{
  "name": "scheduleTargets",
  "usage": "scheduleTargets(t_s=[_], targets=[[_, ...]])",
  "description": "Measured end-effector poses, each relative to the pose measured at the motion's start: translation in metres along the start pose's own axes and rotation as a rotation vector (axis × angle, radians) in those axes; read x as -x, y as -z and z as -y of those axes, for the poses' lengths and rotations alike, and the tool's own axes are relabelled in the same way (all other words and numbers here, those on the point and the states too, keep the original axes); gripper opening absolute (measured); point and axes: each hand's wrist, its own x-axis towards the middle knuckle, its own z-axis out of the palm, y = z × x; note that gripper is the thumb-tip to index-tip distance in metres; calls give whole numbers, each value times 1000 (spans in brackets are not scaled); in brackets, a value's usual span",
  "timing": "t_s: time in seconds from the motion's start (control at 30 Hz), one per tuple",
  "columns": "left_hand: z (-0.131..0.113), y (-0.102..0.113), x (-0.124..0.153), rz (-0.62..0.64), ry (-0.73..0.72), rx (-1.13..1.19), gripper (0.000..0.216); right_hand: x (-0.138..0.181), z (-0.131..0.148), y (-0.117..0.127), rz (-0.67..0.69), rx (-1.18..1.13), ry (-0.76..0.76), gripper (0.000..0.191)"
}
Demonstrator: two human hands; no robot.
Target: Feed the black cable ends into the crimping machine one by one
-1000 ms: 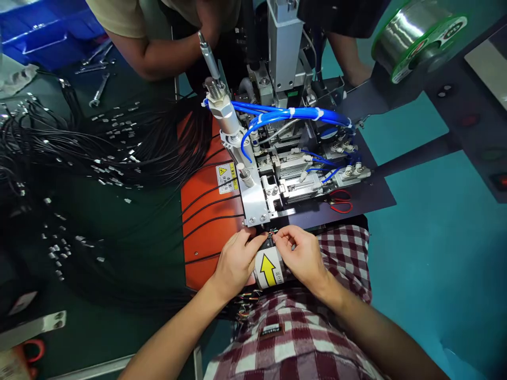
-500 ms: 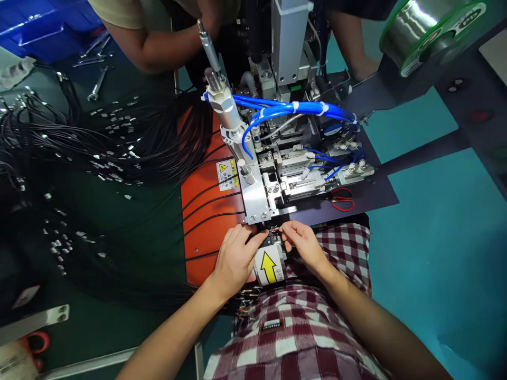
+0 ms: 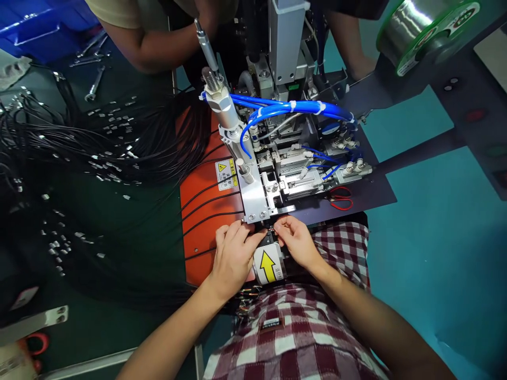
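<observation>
My left hand and my right hand meet at the front edge of a small metal machine with blue air hoses. Both hands pinch a thin black cable end with tiny coloured wires, right at the machine's front slot. Below the fingers sits a white block with a yellow arrow label. Several black cables run from the machine leftward across an orange mat.
A big heap of black cables with metal plugs covers the dark bench on the left. Red-handled scissors lie right of the machine. A solder wire spool hangs top right. Another person's arm leans in behind, and wrenches lie beside it.
Both hands have shifted a little forward, bringing the cable end closer to the machine's front slot. The view has drifted slightly.
</observation>
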Motion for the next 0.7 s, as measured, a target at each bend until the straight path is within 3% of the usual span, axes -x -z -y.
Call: scheduleTargets(t_s=[0.23,0.47,0.7], targets=[[1,-4,1,14,-36,-60,28,-1,-2,-2,46,-94,-73,32],[4,-7,5,21,-10,25,31,-3,0,1,103,-166,-128,36],[4,-10,7,21,-10,-10,37,-3,-2,1,80,-122,-83,38]])
